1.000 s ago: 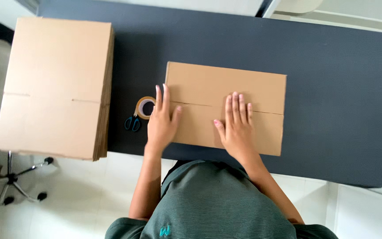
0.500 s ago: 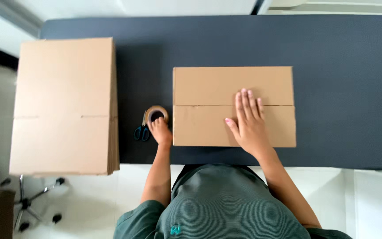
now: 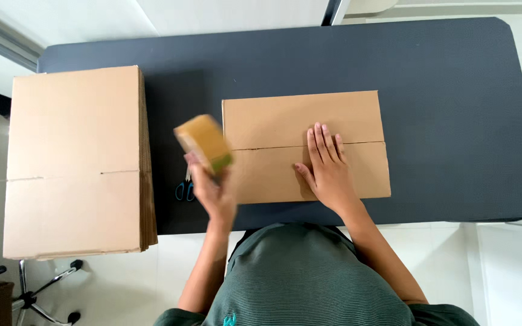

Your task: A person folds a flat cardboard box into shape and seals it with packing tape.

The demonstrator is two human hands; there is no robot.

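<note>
The cardboard box lies flat on the dark table, flaps closed along a middle seam. The right hand rests spread and flat on that seam. Left of the box, the left hand grips a raised, blurred brown roll, probably packing tape. Scissors lie just below-left of the box; farther left sits a stack of flattened cartons.

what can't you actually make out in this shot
- Tape roll in the left hand, head view: motion-blurred, its edge and loose end unreadable.
- Scissors: only the blue handles show, the rest behind that hand.
- Box seam under the right hand: covered by the palm.
</note>
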